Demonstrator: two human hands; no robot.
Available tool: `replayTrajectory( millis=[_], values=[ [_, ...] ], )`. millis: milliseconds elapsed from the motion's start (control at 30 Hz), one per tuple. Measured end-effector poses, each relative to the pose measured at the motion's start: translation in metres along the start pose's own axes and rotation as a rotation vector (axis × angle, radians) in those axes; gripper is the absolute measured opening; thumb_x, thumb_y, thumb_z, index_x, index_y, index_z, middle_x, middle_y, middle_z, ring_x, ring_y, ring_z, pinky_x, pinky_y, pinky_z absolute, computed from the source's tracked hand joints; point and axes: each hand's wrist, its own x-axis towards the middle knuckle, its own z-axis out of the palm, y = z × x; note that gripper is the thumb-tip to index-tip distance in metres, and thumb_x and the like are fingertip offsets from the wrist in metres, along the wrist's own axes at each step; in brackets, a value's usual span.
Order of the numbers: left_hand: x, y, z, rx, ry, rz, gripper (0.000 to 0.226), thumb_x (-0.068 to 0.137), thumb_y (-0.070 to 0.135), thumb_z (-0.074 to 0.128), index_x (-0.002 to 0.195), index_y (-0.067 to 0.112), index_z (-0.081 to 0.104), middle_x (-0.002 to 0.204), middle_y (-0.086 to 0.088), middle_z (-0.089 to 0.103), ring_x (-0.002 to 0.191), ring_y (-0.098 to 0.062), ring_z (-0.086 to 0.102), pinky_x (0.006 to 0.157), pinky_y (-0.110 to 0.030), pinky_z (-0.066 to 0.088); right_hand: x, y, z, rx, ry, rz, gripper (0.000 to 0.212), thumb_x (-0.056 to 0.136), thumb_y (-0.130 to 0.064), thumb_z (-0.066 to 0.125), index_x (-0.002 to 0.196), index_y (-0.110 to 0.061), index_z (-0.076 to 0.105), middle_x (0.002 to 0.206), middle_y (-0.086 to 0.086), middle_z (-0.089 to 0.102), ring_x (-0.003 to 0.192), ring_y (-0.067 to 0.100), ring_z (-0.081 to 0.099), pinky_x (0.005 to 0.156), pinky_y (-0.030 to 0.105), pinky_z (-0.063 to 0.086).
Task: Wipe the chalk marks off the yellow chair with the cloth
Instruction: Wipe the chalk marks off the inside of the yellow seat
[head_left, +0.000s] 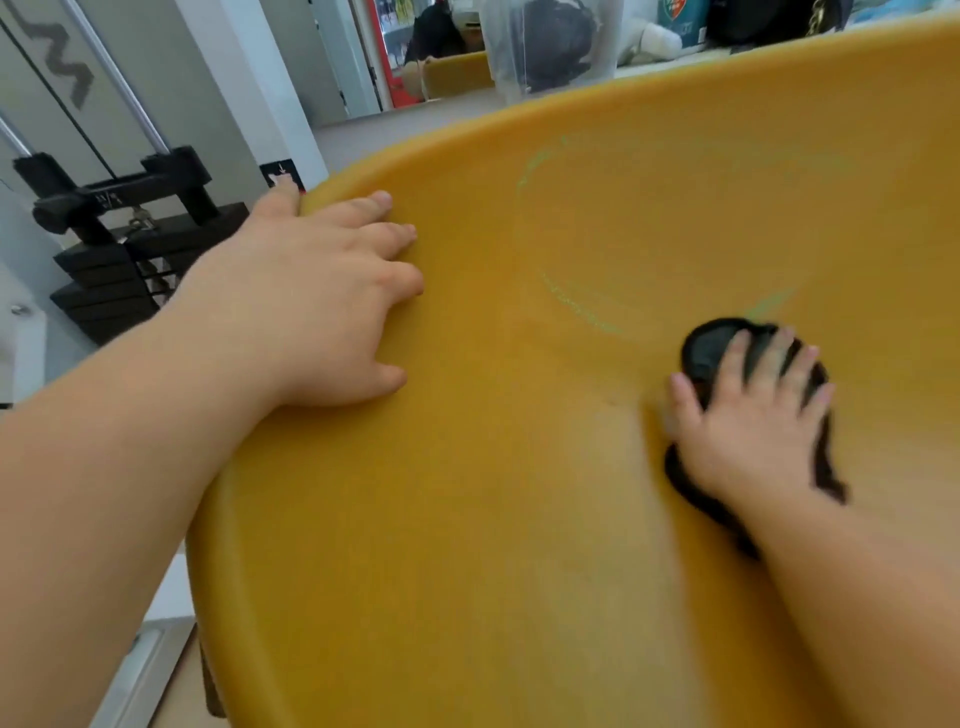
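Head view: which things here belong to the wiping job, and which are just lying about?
Job: yellow chair, green chalk marks, black cloth pressed under the right hand, left hand resting by the chair's rim.
Lying about: black weight stack, clear plastic bin, both beyond the chair.

Bright, even indoor light, soft shadows; motion blur smears right hand (753, 421) on crumpled black cloth (707, 349); wide-angle bending at edges; background soft.

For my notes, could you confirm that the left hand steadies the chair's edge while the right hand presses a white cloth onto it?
Head view: the cloth is black, not white; otherwise right, left hand on the edge of the chair, right hand pressing it.
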Motion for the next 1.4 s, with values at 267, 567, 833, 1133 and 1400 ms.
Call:
replayTrajectory(
  millis=[267, 567, 833, 1133, 1400],
  values=[
    [-0.001, 0.003, -0.002, 0.046, -0.034, -0.008, 0.072, 0.078, 0.078, 0.040, 0.141, 0.043, 0.039, 0.164, 0.011, 0.010, 0.152, -0.014, 0.003, 0.115, -0.058, 0.015, -0.140, -0.080, -0.011, 0.240, -0.387, -0.799, 0.082, 0.095, -0.080, 0.010, 0.156, -0.039, -0.025, 0.160, -0.015, -0.041, 0.145, 0.008, -0.043, 0.122, 0.036, -0.022],
    [-0.010, 0.017, -0.001, 0.097, -0.118, -0.027, 0.075, 0.082, 0.078, 0.033, 0.149, 0.045, 0.027, 0.165, 0.010, 0.004, 0.152, -0.019, -0.004, 0.111, -0.072, 0.004, -0.033, 0.043, -0.015, -0.096, -0.167, -0.273, 0.094, 0.083, -0.085, -0.014, 0.161, -0.034, -0.016, 0.164, -0.002, -0.035, 0.153, 0.021, -0.031, 0.127, 0.048, -0.010],
    [-0.029, 0.057, 0.011, 0.102, -0.164, -0.050, 0.079, 0.087, 0.075, 0.024, 0.155, 0.038, 0.009, 0.166, 0.001, -0.003, 0.152, -0.027, -0.008, 0.110, -0.070, -0.014, -0.126, -0.020, -0.004, 0.055, -0.368, -0.564, 0.079, 0.090, -0.083, -0.002, 0.157, -0.045, -0.021, 0.164, -0.008, -0.033, 0.153, 0.022, -0.031, 0.126, 0.049, -0.013],
    [-0.032, 0.032, 0.000, 0.034, -0.029, -0.361, 0.086, 0.075, 0.085, 0.035, 0.149, 0.042, 0.025, 0.165, 0.003, -0.005, 0.148, -0.042, 0.001, 0.109, -0.075, 0.014, -0.064, 0.050, -0.011, -0.107, -0.253, -0.415, 0.086, 0.084, -0.085, -0.006, 0.159, -0.045, -0.015, 0.168, 0.001, -0.028, 0.155, 0.026, -0.024, 0.127, 0.051, -0.008],
    [-0.039, 0.031, -0.002, -0.083, -0.037, -0.393, 0.099, 0.072, 0.084, 0.052, 0.154, 0.038, 0.018, 0.164, 0.011, -0.005, 0.105, -0.031, 0.036, 0.082, -0.044, 0.052, -0.092, 0.028, -0.010, -0.078, -0.327, -0.301, 0.092, 0.088, -0.082, -0.005, 0.161, -0.029, -0.016, 0.168, 0.010, -0.026, 0.155, 0.037, -0.022, 0.126, 0.057, -0.007]
  ],
)
